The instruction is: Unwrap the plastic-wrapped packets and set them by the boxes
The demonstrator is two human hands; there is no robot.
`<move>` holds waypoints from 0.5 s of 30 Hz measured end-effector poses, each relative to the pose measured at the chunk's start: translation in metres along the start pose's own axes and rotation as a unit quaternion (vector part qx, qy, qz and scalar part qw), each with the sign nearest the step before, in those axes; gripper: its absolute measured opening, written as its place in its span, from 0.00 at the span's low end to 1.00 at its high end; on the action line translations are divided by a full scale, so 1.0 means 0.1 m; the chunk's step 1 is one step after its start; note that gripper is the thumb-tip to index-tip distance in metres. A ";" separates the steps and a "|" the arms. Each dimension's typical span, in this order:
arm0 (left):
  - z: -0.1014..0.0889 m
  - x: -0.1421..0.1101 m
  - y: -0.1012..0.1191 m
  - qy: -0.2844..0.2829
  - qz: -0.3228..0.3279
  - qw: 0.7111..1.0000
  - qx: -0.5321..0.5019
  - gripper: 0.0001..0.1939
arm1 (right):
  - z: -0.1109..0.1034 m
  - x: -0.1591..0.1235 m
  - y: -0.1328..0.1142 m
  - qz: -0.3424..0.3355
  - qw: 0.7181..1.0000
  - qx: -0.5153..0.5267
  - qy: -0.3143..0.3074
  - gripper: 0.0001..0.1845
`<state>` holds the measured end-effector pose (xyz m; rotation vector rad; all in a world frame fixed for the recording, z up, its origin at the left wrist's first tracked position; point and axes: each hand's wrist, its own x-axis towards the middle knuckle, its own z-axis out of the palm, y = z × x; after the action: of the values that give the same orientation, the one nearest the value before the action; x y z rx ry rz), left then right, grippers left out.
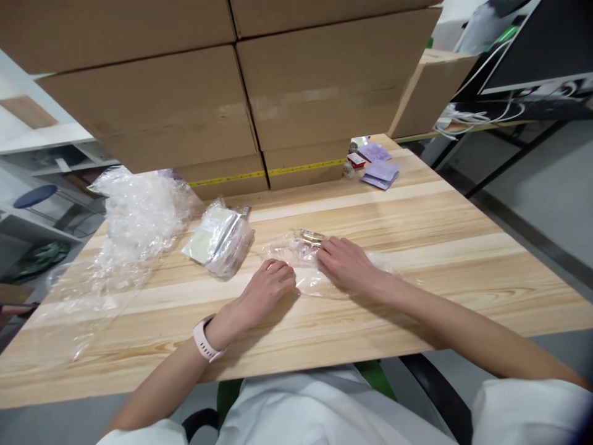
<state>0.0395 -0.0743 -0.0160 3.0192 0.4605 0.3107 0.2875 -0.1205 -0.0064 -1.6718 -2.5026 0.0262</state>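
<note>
"Gold shows through the clear plastic. What is it?"

"A slim gold-coloured tube [311, 236], as far as I can make out. It lies on the wooden table [463, 247], in or under crumpled clear film [319, 285], just beyond the fingertips of the right hand [346, 262]."

"What are the hands doing?"

"The right is palm down, its fingers bent over the film at the tube's right end. I can't tell whether they pinch or only rest. The left hand [272, 283] is half curled at the film's near left edge; its fingertips are turned away, so I can't tell if it grips anything."

"Which step is this?"

"I'd judge it to be handling the film around the tube, wrapping or unwrapping; one view doesn't settle which. Either way, the next move calls for steadying the tube with one hand while the other gets a clean pinch on a loose edge."

"And how does the tube point?"

"Its long axis runs mostly left to right, the right end slightly nearer the person. I can't tell a front from a back."

"Anything close by?"

"A plastic-wrapped bundle [221, 240] to the left, apart from both hands."
</note>
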 end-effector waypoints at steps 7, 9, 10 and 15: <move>-0.19 -0.06 -0.15 0.034 0.016 0.998 0.046 0.09 | -0.12 0.14 0.62 0.172 0.916 0.352 0.087 0.11; -0.28 -0.07 -0.19 0.044 0.023 0.996 0.071 0.11 | -0.15 0.18 0.83 0.233 0.879 0.401 0.112 0.11; -0.32 -0.08 -0.21 0.044 0.024 0.995 0.081 0.11 | -0.16 0.18 0.93 0.274 0.862 0.412 0.112 0.11; -0.43 -0.22 -0.39 -0.023 -0.010 0.996 0.088 0.11 | -0.08 -0.02 1.28 0.398 0.831 0.378 0.084 0.11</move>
<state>-0.0012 -0.0425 0.0180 3.1819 0.5401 0.2091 0.4070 -0.0729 -0.0101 -2.0052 -1.2029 0.7864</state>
